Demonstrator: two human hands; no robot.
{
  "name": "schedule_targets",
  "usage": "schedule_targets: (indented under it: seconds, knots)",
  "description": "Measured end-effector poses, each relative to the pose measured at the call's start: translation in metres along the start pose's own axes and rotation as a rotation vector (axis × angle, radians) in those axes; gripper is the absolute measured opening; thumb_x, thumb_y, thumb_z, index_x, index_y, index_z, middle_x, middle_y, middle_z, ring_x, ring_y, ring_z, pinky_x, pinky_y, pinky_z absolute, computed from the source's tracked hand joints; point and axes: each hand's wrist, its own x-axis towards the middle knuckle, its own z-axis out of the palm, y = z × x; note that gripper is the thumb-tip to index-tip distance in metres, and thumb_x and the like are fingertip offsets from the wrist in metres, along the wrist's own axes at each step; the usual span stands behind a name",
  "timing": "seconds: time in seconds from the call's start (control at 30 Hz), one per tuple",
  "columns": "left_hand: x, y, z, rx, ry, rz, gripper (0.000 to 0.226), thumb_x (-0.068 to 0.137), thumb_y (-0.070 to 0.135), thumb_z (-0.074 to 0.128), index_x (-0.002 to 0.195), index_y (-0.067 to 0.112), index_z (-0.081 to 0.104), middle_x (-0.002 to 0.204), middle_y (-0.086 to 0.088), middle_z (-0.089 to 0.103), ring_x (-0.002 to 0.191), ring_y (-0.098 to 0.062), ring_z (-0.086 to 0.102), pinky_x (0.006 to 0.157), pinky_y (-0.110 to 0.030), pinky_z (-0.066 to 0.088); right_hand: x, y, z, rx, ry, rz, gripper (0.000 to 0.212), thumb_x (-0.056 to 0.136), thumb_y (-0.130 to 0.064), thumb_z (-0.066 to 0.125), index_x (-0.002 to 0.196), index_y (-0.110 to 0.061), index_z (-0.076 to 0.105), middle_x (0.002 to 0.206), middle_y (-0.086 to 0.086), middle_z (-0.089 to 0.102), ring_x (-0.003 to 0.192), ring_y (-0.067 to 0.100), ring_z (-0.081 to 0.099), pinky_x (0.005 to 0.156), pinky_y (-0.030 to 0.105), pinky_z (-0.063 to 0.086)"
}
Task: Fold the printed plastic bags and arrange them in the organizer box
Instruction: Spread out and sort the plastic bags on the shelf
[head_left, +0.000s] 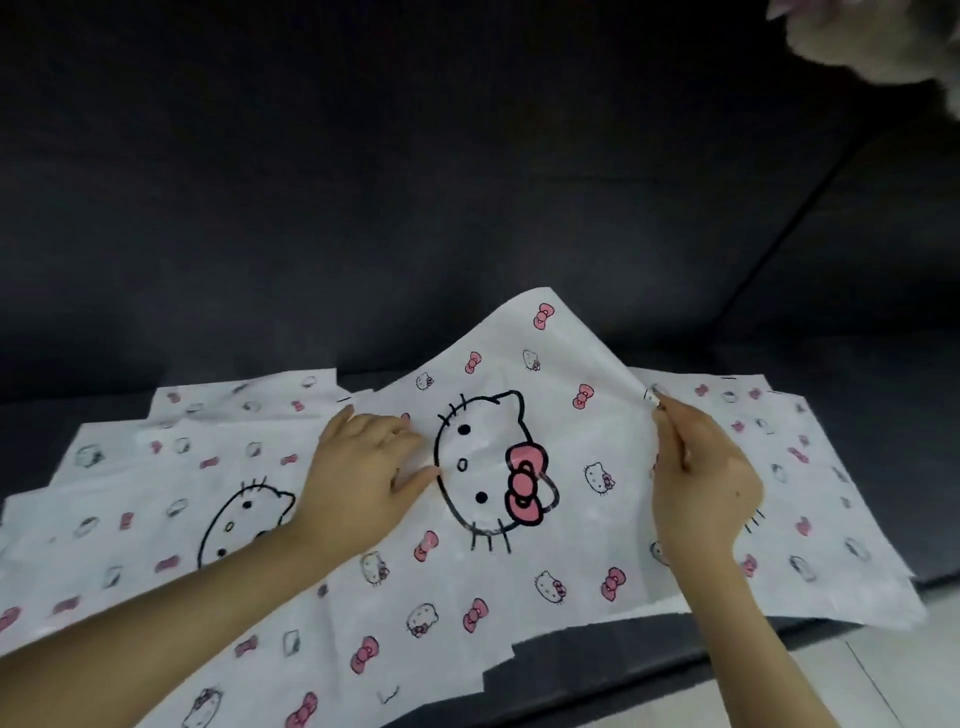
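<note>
Printed plastic bags (156, 493) lie overlapping across the seat of a dark sofa (415, 208). The top bag (519, 571), printed with a large cat face and pink bow, lies in the middle with its far right corner raised. The left hand (358, 467) presses flat on it, fingers straight; the right hand (701, 483) pinches its right edge.

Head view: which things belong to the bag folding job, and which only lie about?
Job: middle bag, left hand pressing it, right hand pinching its edge, other bags.
Lying about: dark sofa, fluffy thing, pale floor.
</note>
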Motion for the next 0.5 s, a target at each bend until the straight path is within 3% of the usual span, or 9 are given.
schedule_targets:
  seconds: [0.1,0.17,0.27,0.33,0.37,0.4,0.43,0.47,0.5]
  knots:
    - [0.008,0.037,0.035,0.027,-0.108,-0.014,0.055,0.09,0.056,0.036,0.102,0.018,0.074,0.112,-0.013,0.068,0.099,-0.033,0.066,0.097,-0.057,0.04,0.03,0.048,-0.011,-0.133,0.063,0.05,0.029,0.091,-0.016,0.046,0.096,-0.01,0.074,0.083,0.005,0.072,0.064,0.023,0.06,0.05,0.015,0.028]
    - [0.003,0.054,0.052,0.033,-0.171,-0.005,0.068,0.097,0.058,0.018,0.108,0.019,0.073,0.116,-0.017,0.066,0.104,-0.037,0.064,0.097,-0.058,0.038,0.048,0.083,-0.016,-0.223,0.053,0.144,0.025,0.088,-0.001,0.048,0.085,-0.007,0.072,0.073,0.011,0.067,0.057,0.03,0.053,0.049,0.023,0.03]
    - [-0.006,0.07,0.075,0.062,-0.257,0.015,0.07,0.098,0.057,0.011,0.119,0.023,0.068,0.123,-0.018,0.063,0.114,-0.04,0.059,0.103,-0.053,0.036,0.066,0.127,-0.021,-0.353,-0.04,0.339,0.026,0.086,0.0,0.039,0.074,-0.003,0.061,0.078,0.02,0.064,0.062,0.038,0.053,0.056,0.027,0.026]
    - [-0.008,0.078,0.088,0.1,-0.318,0.054,0.068,0.098,0.058,0.011,0.124,0.024,0.065,0.127,-0.019,0.061,0.118,-0.042,0.056,0.109,-0.051,0.027,0.07,0.142,-0.024,-0.52,-0.162,0.345,0.031,0.093,-0.013,0.035,0.094,-0.009,0.066,0.105,0.019,0.065,0.082,0.036,0.056,0.067,0.033,0.037]
    - [-0.009,0.081,0.093,0.123,-0.347,0.083,0.069,0.098,0.058,0.011,0.124,0.024,0.064,0.127,-0.018,0.06,0.118,-0.042,0.055,0.109,-0.051,0.021,0.068,0.146,-0.024,-0.632,-0.274,0.319,0.035,0.099,-0.025,0.034,0.12,-0.014,0.06,0.128,0.016,0.057,0.106,0.037,0.054,0.088,0.042,0.039]
    - [-0.01,0.084,0.098,0.145,-0.375,0.106,0.069,0.098,0.058,0.01,0.124,0.024,0.065,0.128,-0.018,0.06,0.119,-0.043,0.055,0.109,-0.05,0.016,0.063,0.143,-0.022,-0.747,-0.408,0.289,0.045,0.101,-0.038,0.031,0.141,-0.02,0.042,0.146,0.013,0.042,0.128,0.035,0.042,0.107,0.049,0.026]
    - [-0.01,0.086,0.101,0.162,-0.402,0.127,0.069,0.098,0.058,0.009,0.123,0.025,0.065,0.128,-0.017,0.06,0.119,-0.043,0.055,0.11,-0.049,0.013,0.053,0.137,-0.018,-0.819,-0.511,0.243,0.054,0.1,-0.047,0.026,0.15,-0.024,0.026,0.154,0.01,0.029,0.14,0.033,0.029,0.113,0.052,0.013]
    - [-0.011,0.087,0.104,0.173,-0.433,0.142,0.069,0.098,0.058,0.009,0.122,0.027,0.065,0.128,-0.016,0.061,0.119,-0.043,0.055,0.11,-0.048,0.011,0.037,0.127,-0.011,-0.794,-0.572,0.173,0.058,0.099,-0.052,0.022,0.151,-0.026,0.023,0.156,0.01,0.026,0.142,0.033,0.024,0.114,0.054,0.009]
    - [-0.011,0.088,0.106,0.18,-0.464,0.153,0.069,0.098,0.058,0.009,0.121,0.028,0.066,0.127,-0.015,0.061,0.118,-0.042,0.055,0.11,-0.048,0.009,0.018,0.116,-0.003,-0.703,-0.61,0.098,0.06,0.098,-0.055,0.02,0.148,-0.025,0.031,0.153,0.011,0.032,0.141,0.035,0.029,0.114,0.056,0.011]
